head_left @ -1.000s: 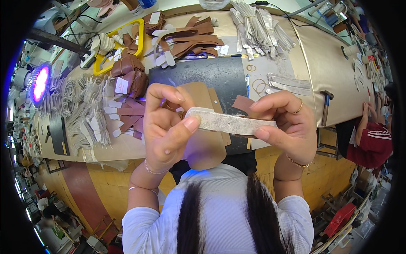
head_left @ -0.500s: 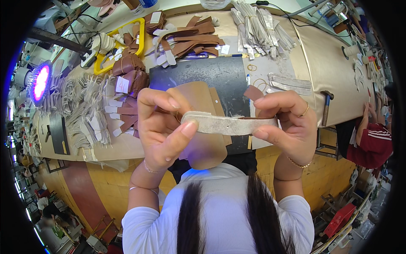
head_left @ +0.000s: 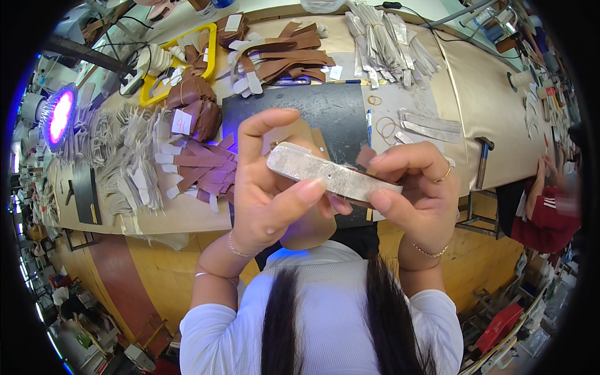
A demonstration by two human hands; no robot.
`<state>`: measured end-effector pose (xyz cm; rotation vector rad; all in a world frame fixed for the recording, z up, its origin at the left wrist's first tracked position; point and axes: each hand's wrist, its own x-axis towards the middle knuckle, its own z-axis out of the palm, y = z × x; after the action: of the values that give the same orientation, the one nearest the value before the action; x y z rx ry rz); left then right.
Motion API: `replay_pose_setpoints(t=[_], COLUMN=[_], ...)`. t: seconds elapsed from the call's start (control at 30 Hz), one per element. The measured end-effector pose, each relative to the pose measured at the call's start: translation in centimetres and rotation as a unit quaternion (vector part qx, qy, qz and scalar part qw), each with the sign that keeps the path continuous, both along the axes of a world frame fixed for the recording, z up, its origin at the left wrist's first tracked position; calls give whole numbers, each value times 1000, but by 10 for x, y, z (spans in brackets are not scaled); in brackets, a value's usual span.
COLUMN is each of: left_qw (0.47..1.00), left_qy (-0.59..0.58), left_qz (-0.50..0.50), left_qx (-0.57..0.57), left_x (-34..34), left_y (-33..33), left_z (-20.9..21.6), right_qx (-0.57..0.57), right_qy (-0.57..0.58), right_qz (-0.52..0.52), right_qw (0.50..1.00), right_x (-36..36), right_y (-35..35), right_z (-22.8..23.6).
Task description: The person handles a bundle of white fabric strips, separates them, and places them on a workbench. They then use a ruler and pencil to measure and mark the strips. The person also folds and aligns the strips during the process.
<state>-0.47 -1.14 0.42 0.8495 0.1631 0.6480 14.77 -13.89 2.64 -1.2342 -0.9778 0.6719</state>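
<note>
Change: we tilted the long silvery-grey leather strip (head_left: 331,175) down to the right since a second ago.
Left hand (head_left: 269,187): fingers pinched its left end.
Right hand (head_left: 415,187): fingers gripped its right end, seemingly over a brown piece.

- The silver strip (head_left: 331,173) held between the left hand (head_left: 269,194) and the right hand (head_left: 415,194) looks like matt, slightly grainy coated material with a dull metallic sheen.
- The dark mat (head_left: 319,112) on the far side of the bench is smooth and faintly glossy, with pale scuffs.
- The brown strips (head_left: 284,53) at the far edge look like smooth leather, with white paper-like tips.
- The silver bundles (head_left: 384,44) far right share a dull metallic finish.
- The workbench (head_left: 494,106) is covered in smooth, matt tan sheet.
- The yellow frame (head_left: 181,62) far left looks like glossy plastic.
- The sleeve (head_left: 219,337) is soft white ribbed knit cloth.
</note>
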Motion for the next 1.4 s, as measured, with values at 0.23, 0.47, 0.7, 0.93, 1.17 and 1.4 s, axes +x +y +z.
replay_pose_setpoints(t=[0.23, 0.47, 0.7, 0.93, 1.17, 1.4], left_qw=[998, 995, 997, 997, 996, 997], left_qy=[20, 25, 20, 36, 34, 32], left_qz=[49, 93, 52, 48, 70, 50], left_qx=[22, 36, 49, 51, 47, 53], left_x=[5, 17, 16, 16, 19, 16], left_y=[-1, -3, 1, 2, 0, 1], left_z=[3, 4, -2, -2, -3, -5], right_qx=[-36, -129, -136, -135, -144, -130], right_qy=[64, 107, 103, 117, 125, 128], right_qz=[4, -7, -17, -22, -24, -24], right_qw=[997, 986, 985, 984, 981, 983], right_x=[-17, -26, -24, -23, -23, -23], right_y=[-10, -15, -16, -16, -15, -16], right_z=[-5, -8, -9, -9, -6, -8])
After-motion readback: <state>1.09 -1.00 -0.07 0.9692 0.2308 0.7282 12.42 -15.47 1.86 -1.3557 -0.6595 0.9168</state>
